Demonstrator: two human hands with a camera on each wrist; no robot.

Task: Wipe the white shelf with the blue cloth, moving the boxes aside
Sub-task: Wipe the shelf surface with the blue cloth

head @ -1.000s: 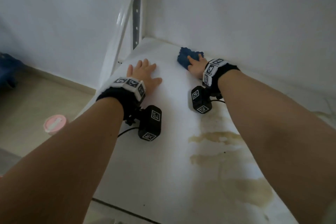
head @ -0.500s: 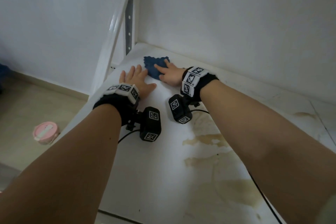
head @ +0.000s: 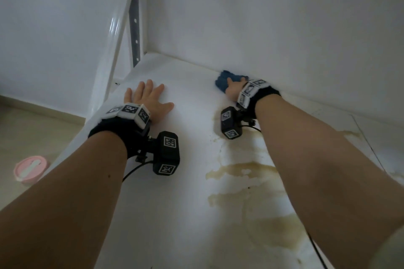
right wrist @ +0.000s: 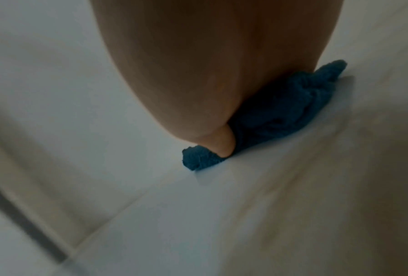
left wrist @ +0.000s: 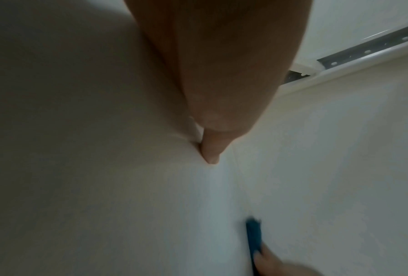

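The white shelf point(head: 166, 203) lies below me, with yellow-brown stains point(head: 244, 172) right of its middle. A bunched blue cloth point(head: 223, 79) sits where the shelf meets the back wall. My right hand point(head: 235, 88) presses down on it; the right wrist view shows my thumb lying on the cloth point(right wrist: 280, 112). My left hand point(head: 148, 98) rests flat on the shelf with spread fingers, holding nothing, well left of the cloth. In the left wrist view the cloth point(left wrist: 253, 237) shows edge-on by my right fingers. No boxes are in view.
A white upright post point(head: 118, 35) with a grey slotted strip point(head: 134, 28) stands at the shelf's back left corner. White walls close the back and the left. A pink lidded tub point(head: 30, 168) sits on the floor, left of the shelf.
My right hand slid the cloth left close to the left hand, then back right and against the back wall. The left hand stayed flat on the shelf.
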